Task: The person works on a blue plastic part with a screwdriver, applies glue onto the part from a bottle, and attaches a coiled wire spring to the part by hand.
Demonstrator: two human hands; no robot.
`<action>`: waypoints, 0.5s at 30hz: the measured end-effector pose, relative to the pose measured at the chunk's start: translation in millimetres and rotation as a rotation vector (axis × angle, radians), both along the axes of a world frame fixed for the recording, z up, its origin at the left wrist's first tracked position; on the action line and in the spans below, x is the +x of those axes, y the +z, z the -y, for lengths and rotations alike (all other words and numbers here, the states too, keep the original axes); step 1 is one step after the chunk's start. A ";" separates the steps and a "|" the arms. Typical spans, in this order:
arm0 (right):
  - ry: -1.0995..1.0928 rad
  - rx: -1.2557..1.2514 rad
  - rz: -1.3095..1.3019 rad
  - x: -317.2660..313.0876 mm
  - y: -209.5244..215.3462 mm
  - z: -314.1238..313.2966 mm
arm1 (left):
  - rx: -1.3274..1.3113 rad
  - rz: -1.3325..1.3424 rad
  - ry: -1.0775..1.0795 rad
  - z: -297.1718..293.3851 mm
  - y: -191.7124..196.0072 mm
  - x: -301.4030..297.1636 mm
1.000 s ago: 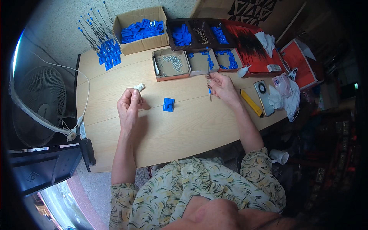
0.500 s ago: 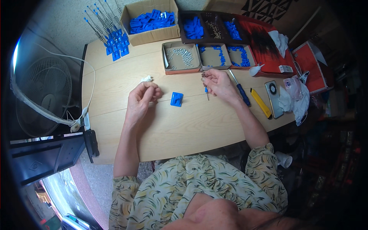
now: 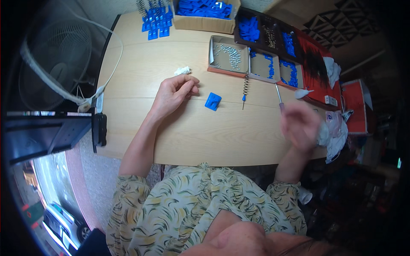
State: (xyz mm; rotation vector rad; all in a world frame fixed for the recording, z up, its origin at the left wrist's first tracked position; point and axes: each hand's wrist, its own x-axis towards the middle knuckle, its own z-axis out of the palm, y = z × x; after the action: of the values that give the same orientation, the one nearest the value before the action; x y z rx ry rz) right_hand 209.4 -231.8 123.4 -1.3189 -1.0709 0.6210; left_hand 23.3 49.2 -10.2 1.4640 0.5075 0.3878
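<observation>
My left hand (image 3: pixel 175 94) hovers or rests at the left of the table, thumb and fingers pinched together; whether something tiny is between them is hidden. To its right lies a square blue plastic base (image 3: pixel 212 101) with a raised part, touched by neither hand. Farther right, a dark coil spring (image 3: pixel 245 86) with a blue tip and a thin pin lies alone on the wood. My right hand (image 3: pixel 302 126) is smeared by motion over the right side of the table, its fingers unclear. It covers most of the screwdriver (image 3: pixel 279 94), whose metal shaft sticks out beyond it.
Small cardboard trays hold silvery parts (image 3: pixel 230 56) and blue pieces (image 3: pixel 269 66). Behind them stand a carton (image 3: pixel 203 23) of blue parts and a dark divided tray (image 3: pixel 262 47). Finished-looking spring pieces (image 3: pixel 157 23) cluster far left. A white crumpled scrap (image 3: pixel 183 71) lies near my left hand.
My right hand has let go of the spring, now lying on the table, and has swung right and nearer to me. The view has shifted; my left hand keeps its pinch.
</observation>
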 end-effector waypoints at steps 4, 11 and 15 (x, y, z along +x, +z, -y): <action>1.171 0.417 0.001 -30.2 67.2 21.1 | 0.111 -0.042 -0.084 0.3 -0.8 6.1; 1.302 0.449 -0.060 -37.8 63.2 8.1 | 0.077 -0.007 -0.042 1.9 -6.5 9.9; 1.324 0.427 -0.036 -47.0 58.2 2.5 | 0.076 0.031 -0.078 2.2 -3.1 18.9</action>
State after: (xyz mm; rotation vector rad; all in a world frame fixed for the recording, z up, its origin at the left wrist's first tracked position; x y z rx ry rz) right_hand 162.4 -234.2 181.6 -0.0752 -1.8702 1.2525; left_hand 42.2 47.0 -13.2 1.5436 0.4140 0.3708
